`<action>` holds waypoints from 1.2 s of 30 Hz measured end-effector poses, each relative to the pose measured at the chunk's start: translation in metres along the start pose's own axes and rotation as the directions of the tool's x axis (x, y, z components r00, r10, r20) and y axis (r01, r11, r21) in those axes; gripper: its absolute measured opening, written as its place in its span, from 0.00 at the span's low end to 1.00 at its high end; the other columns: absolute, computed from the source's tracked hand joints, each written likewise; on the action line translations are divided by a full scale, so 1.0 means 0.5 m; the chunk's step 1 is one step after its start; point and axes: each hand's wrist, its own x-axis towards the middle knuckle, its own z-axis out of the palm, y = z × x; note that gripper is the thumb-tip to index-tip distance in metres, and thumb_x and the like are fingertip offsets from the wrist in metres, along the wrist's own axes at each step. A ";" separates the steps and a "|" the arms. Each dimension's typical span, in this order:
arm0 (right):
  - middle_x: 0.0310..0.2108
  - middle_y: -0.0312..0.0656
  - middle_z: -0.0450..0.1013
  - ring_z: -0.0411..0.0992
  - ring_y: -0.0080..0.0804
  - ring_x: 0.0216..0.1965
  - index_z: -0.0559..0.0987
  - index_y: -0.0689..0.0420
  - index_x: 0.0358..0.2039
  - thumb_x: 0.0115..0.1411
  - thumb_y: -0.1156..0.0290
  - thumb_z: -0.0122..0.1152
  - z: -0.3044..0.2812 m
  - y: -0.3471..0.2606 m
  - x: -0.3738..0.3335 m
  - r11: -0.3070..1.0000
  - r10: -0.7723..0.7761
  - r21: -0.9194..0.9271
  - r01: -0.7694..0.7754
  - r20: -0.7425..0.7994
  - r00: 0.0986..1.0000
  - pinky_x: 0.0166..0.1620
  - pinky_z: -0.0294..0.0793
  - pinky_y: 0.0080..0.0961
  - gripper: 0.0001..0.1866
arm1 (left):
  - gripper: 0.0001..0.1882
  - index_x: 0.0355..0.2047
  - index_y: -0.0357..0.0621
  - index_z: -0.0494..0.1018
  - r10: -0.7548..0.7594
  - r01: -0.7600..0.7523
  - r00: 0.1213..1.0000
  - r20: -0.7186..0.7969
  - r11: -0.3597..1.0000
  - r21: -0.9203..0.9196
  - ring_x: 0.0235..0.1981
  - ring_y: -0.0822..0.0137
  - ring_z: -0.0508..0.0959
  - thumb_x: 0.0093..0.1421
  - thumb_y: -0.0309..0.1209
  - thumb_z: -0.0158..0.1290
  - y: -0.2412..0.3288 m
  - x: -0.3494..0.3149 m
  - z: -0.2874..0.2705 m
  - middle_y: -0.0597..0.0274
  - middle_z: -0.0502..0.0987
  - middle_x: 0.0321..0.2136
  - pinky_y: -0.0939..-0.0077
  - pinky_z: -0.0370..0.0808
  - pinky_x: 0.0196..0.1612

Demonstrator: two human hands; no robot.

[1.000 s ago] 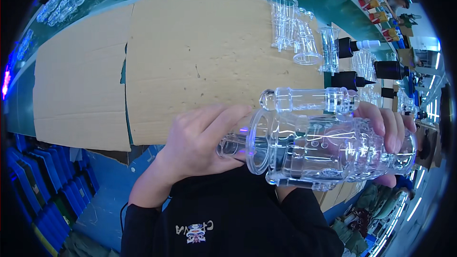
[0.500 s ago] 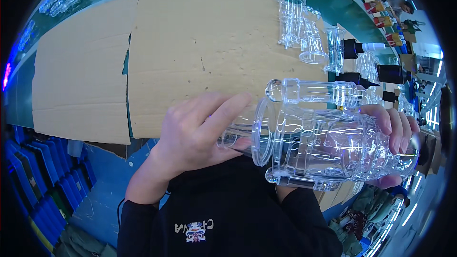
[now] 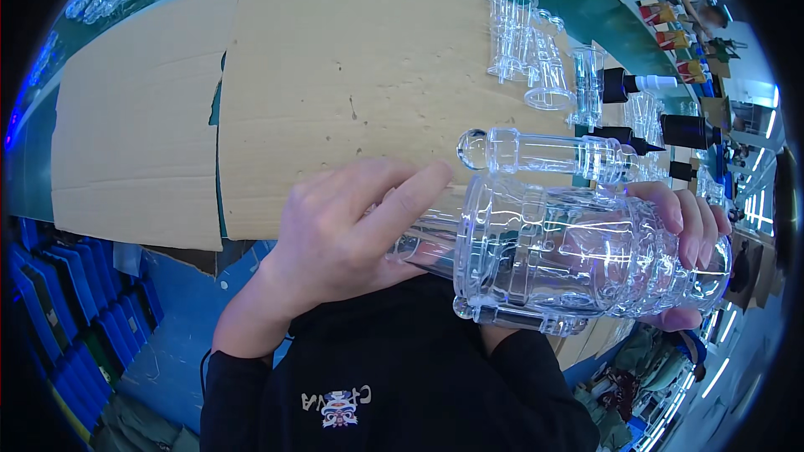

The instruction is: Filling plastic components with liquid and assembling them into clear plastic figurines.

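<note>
My right hand [image 3: 693, 219] is wrapped round the far-right end of a large clear vessel [image 3: 578, 251], which lies sideways in the air. Clear side tubes with ball ends run along it, one on top [image 3: 540, 153] and one beneath [image 3: 519, 316]. From the left, my left hand [image 3: 347, 222] grips a smaller clear cylinder [image 3: 431, 238]. Its wide flange sits against the vessel's open left end; whether the two touch all round I cannot tell. The left palm and fingers hide part of the cylinder.
Brown cardboard [image 3: 368, 67] covers the green bench. Several clear flared parts [image 3: 511, 33] stand at its far right, beside black bottles [image 3: 615, 85] with pointed tips. Blue bins [image 3: 75, 285] stand lower left. Another person [image 3: 712, 17] is in the far right background.
The gap between the cylinder's flange and the vessel's rim has closed. The vessel has moved slightly left, and both hands keep their hold.
</note>
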 end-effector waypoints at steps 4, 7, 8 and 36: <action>0.31 0.33 0.70 0.74 0.28 0.33 0.64 0.50 0.46 0.35 0.57 0.78 0.001 0.003 -0.001 1.000 -0.011 0.009 0.011 0.013 1.000 0.45 0.71 0.34 0.40 | 0.20 0.41 0.45 0.75 0.000 0.000 1.000 -0.007 1.000 0.019 0.21 0.72 0.71 0.49 0.38 0.60 0.001 0.000 0.002 0.65 0.75 0.29 0.80 0.67 0.22; 0.30 0.33 0.70 0.74 0.28 0.33 0.64 0.50 0.46 0.35 0.57 0.78 0.006 0.001 -0.002 1.000 -0.012 -0.011 0.013 0.007 1.000 0.45 0.71 0.34 0.40 | 0.20 0.41 0.45 0.75 0.019 -0.019 1.000 -0.008 1.000 0.020 0.21 0.72 0.71 0.49 0.40 0.60 -0.002 -0.003 0.005 0.65 0.75 0.29 0.80 0.66 0.21; 0.30 0.33 0.70 0.74 0.28 0.33 0.64 0.50 0.46 0.35 0.57 0.78 0.007 0.001 -0.002 1.000 -0.013 -0.017 0.013 0.005 1.000 0.45 0.71 0.34 0.40 | 0.20 0.41 0.45 0.75 0.026 -0.026 1.000 -0.008 0.999 0.021 0.21 0.72 0.71 0.49 0.40 0.60 -0.002 -0.003 0.005 0.65 0.75 0.29 0.80 0.66 0.21; 0.32 0.51 0.65 0.71 0.36 0.31 0.55 0.67 0.52 0.59 0.59 0.58 0.090 0.187 0.156 0.262 0.618 -0.865 -0.428 -0.190 0.763 0.38 0.75 0.35 0.32 | 0.38 0.51 0.32 0.61 -0.227 0.482 0.850 0.476 -0.032 -0.876 0.20 0.64 0.72 0.44 0.41 0.61 0.012 -0.081 0.045 0.51 0.71 0.27 0.76 0.73 0.21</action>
